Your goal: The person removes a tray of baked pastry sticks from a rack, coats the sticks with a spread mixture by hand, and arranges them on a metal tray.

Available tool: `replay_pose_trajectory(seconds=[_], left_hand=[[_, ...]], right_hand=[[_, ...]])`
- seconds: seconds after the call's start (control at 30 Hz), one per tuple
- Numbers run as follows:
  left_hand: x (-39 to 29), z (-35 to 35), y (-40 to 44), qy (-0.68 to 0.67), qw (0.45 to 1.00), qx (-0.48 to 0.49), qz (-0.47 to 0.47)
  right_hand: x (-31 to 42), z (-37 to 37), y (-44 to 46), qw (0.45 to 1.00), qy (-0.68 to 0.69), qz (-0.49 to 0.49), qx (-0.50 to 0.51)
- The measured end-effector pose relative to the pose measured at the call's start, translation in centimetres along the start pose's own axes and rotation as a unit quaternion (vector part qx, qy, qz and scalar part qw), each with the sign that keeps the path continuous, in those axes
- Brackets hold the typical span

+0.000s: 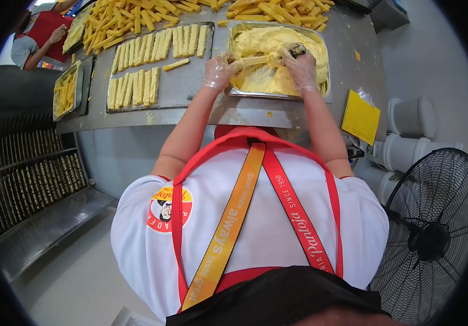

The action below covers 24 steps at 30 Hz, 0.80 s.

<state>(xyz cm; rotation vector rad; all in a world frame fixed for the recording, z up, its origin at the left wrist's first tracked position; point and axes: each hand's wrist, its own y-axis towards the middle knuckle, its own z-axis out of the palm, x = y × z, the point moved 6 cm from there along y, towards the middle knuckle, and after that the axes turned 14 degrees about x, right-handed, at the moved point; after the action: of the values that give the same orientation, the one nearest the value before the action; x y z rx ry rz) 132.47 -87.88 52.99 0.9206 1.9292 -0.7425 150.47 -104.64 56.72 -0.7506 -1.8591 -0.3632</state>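
Note:
My left hand (222, 70), in a clear plastic glove, pinches one end of a pale yellow cake stick (252, 61) over the metal tray (328, 65) of yellow cream (266, 39). My gloved right hand (301, 67) is closed around a dark-handled spreader (297, 50) smeared with cream, close to the stick's other end. The spreader's blade is hard to make out. Left of the tray lies a dark baking sheet (182, 87) with cream-coated sticks (134, 89) in two rows. A single coated stick (176, 64) sits apart between them.
Heaped plain yellow sticks (136, 16) fill the table's far side. A smaller tray of sticks (66, 93) stands at left, near another person's gloved hand (58, 33). A loaded rack (30, 174) stands lower left; white buckets (411, 116) and a fan (429, 239) are at right.

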Motion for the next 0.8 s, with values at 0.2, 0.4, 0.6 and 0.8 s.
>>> replay_pose_trajectory(seconds=[0.2, 0.4, 0.6, 0.8], left_hand=[[-1.7, -0.3, -0.9, 0.075, 0.997, 0.011, -0.029], [-1.2, -4.3, -6.0, 0.169, 0.969, -0.172, 0.048], [5.2, -12.3, -15.3, 0.311, 0.893, -0.325, 0.007], [10.4, -13.1, -15.1, 0.33, 0.89, -0.301, -0.092]], right_hand=[[2.0, 1.8, -1.3, 0.953, 0.273, -0.099, 0.085], [-2.0, -0.3, 1.0, 1.0, 0.022, 0.012, 0.002], [-1.6, 0.4, 0.2, 0.999, 0.036, -0.002, -0.005], [-1.0, 1.7, 1.5, 0.999, -0.02, -0.025, 0.016]])
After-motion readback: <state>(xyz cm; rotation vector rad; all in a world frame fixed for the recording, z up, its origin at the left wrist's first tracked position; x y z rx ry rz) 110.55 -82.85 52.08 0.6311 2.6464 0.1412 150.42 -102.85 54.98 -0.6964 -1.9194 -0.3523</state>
